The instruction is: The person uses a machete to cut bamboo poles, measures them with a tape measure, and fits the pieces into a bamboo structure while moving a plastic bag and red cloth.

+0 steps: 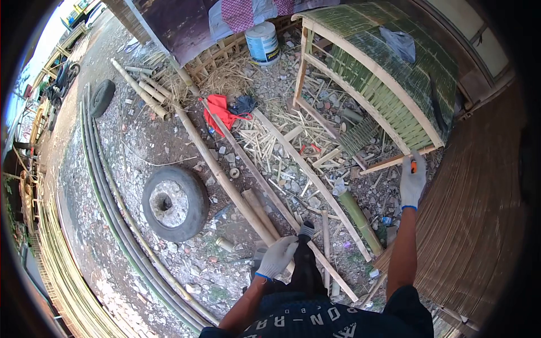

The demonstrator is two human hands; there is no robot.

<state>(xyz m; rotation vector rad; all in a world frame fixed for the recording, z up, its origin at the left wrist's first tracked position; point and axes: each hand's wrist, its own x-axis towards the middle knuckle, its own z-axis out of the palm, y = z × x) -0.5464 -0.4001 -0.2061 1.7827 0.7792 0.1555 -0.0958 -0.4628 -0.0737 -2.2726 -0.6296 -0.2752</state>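
My right hand (413,179), in a grey glove with a blue cuff, is closed round an orange-handled tool (413,167). It is beside the lower front corner of a wooden frame (403,160) with a curved top of woven green bamboo (389,45). My left hand (277,258), gloved the same way, is low in front of my body, near the end of a long bamboo pole (225,183) and my leg. Its fingers are bunched, and what they hold, if anything, is hidden.
A tyre filled with concrete (174,204) lies at left. Wooden strips (304,166), a green bamboo piece (360,222) and shavings cover the rubble ground. Red cloth (221,115), a paint bucket (262,44) and another tyre (102,98) are farther off. Thin slats (468,225) lie at right.
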